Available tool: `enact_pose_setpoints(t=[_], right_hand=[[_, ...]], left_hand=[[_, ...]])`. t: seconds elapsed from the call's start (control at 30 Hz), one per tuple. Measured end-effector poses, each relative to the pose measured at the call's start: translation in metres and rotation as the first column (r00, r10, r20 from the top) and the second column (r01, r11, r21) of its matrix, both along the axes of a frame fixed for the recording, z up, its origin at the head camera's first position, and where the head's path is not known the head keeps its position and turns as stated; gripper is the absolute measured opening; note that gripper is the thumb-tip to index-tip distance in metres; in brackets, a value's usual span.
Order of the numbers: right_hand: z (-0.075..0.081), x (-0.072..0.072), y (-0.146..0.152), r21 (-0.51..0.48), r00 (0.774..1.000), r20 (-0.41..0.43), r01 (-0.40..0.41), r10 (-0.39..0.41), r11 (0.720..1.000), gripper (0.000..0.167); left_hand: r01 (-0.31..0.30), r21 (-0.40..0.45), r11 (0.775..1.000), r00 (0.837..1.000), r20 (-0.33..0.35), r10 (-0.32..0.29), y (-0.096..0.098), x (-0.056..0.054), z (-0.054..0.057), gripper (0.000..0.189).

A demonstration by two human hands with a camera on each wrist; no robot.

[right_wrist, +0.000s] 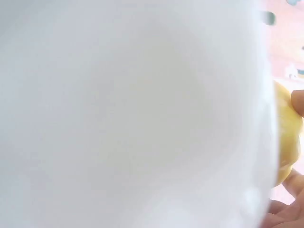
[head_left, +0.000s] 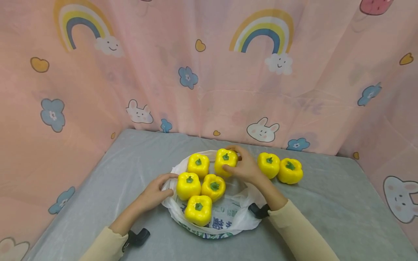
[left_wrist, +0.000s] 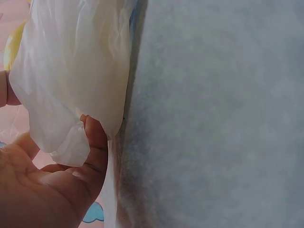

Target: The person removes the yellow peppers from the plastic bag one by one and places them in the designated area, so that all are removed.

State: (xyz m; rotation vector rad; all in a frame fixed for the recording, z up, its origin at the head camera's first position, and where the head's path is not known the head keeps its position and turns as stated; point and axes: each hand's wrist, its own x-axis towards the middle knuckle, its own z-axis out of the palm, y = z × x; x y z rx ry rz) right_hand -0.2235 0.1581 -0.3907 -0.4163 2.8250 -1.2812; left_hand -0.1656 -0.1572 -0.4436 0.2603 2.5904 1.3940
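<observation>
Grey cloth (head_left: 330, 203) underneath, pink printed curtain (head_left: 215, 72) behind. Left hand (head_left: 153, 192) pinches the rim of a white plastic bag (head_left: 249, 221), probably to keep its mouth spread. Right hand (head_left: 246, 165) grips one yellow pepper (head_left: 224, 161) at the bag's far edge; cannot tell whether it bears on anything. Four loose peppers (head_left: 197, 208) sit stems up inside, bunched left, so printed bag floor shows nearer the right rim. Farther right, two outer peppers (head_left: 290, 171) stand side by side on cloth, which runs on beyond them.
</observation>
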Motion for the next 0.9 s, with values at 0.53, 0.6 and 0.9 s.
enact_pose_setpoints(t=[0.53, 0.6, 0.9], right_hand=[[0.025, 0.006, 0.028, -0.027, 0.998, -0.052, 0.028, -0.029, 0.999, 0.06], [0.028, 0.007, 0.032, -0.016, 0.997, -0.056, 0.046, -0.047, 0.999, 0.06], [0.044, 0.01, 0.054, -0.042, 0.992, -0.094, 0.074, -0.078, 0.996, 0.06]], left_hand=[[-0.001, -0.002, 1.0, 1.0, 0.001, 0.001, 0.001, 0.0, -0.001, 0.047], [-0.003, -0.002, 1.0, 1.0, 0.005, 0.003, 0.001, 0.0, -0.002, 0.047], [-0.02, -0.011, 1.0, 1.0, 0.011, 0.02, 0.001, -0.001, -0.001, 0.046]])
